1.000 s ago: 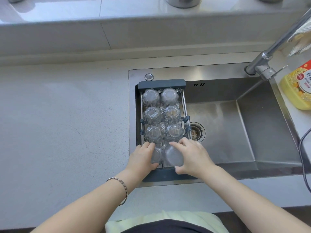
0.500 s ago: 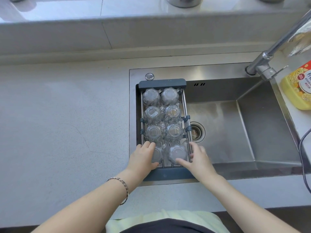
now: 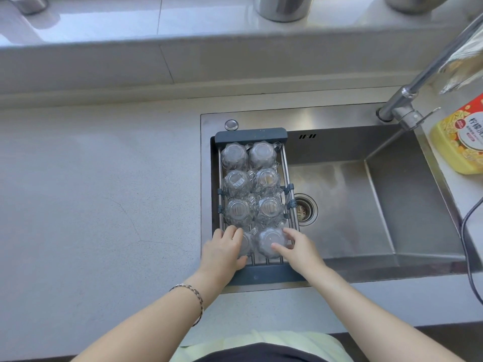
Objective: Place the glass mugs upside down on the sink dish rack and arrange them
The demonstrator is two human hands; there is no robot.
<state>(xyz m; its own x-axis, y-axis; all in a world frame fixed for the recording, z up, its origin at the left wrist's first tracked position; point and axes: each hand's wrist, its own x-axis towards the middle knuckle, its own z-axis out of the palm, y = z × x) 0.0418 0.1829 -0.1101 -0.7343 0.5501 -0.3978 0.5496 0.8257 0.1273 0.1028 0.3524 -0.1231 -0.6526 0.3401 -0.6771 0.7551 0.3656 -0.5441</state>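
Observation:
A dark blue dish rack (image 3: 251,133) with metal bars spans the left end of the steel sink (image 3: 418,205). Several glass mugs stand upside down on it in two columns, such as the far left mug (image 3: 234,155) and the middle right mug (image 3: 267,178). My left hand (image 3: 223,250) wraps the near left mug (image 3: 247,242), which it mostly hides. My right hand (image 3: 300,248) grips the near right mug (image 3: 270,241) from its right side, thumb on the near face.
A faucet (image 3: 402,111) rises at the sink's back right, with a yellow detergent bottle (image 3: 460,142) beside it. The drain (image 3: 304,209) lies just right of the rack. Grey counter (image 3: 91,205) stretches left. A dark cable (image 3: 470,257) hangs at the right edge.
The right hand set the near right mug down upside down on the rack and shifted its grip to the mug's right side. The left hand stayed on the near left mug.

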